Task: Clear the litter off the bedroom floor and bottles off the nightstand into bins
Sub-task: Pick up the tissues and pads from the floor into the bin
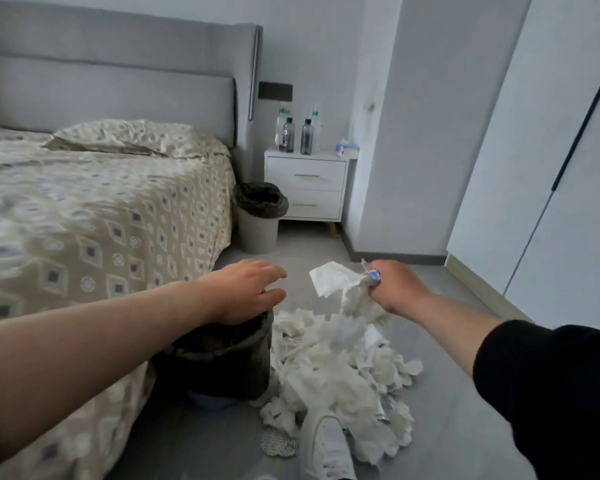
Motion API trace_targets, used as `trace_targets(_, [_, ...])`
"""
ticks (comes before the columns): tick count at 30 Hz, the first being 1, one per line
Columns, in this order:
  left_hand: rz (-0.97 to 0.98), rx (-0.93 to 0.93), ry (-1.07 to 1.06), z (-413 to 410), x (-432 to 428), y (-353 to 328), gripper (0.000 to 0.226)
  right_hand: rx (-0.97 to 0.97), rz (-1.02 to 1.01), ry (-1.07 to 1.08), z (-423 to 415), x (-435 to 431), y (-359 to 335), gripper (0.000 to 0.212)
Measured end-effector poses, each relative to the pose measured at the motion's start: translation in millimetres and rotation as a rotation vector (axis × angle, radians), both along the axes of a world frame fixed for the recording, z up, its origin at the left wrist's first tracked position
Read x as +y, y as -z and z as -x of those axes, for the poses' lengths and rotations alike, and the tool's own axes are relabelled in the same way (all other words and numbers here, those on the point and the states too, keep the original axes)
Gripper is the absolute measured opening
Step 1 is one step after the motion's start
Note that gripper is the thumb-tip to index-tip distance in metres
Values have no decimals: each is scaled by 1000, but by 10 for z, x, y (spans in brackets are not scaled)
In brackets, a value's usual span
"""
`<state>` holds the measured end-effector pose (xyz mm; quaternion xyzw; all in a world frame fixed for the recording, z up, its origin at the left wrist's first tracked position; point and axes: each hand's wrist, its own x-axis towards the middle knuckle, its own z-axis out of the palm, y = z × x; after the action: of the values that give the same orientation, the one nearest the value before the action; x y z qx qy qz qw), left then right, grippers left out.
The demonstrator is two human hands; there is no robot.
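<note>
A heap of crumpled white tissue litter lies on the grey floor beside the bed. My right hand is shut on a bunch of that tissue, held above the heap with strips hanging down. My left hand hovers with fingers apart over the rim of a dark-lined bin standing against the bed. Two dark bottles and clear ones behind them stand on the white nightstand. A second bin with a dark liner stands left of the nightstand.
The bed with a patterned cover fills the left. A tissue box sits on the nightstand's right edge. A white shoe and a foil blister pack are at the bottom. Wardrobe doors line the right.
</note>
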<state>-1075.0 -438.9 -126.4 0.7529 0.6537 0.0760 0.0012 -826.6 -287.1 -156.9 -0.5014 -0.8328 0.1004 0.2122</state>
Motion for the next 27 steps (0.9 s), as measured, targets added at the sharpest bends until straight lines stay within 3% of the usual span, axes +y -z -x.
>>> trace_targets(7, [-115,-36,-16,-19,-199,-522,48,-4,-95,-4,-152,-179,-584,31])
trace_targets(13, [-206,-97,-20,-58,-334,-727,45,-7,-141,-18,-202,-299,-830,30])
trace_targets(17, [-201,-181,-69,22,-253,-586,44,-26,-115,-63,-106,-260,-709,30])
trace_targets(23, [-259,-484,-116,66,153,-98,31,2,-47,-78,46,31,-309,24])
trace_targets(27, [-193,-586,-140,33,455,285,31,15,-4,-89,162,198,-129,24])
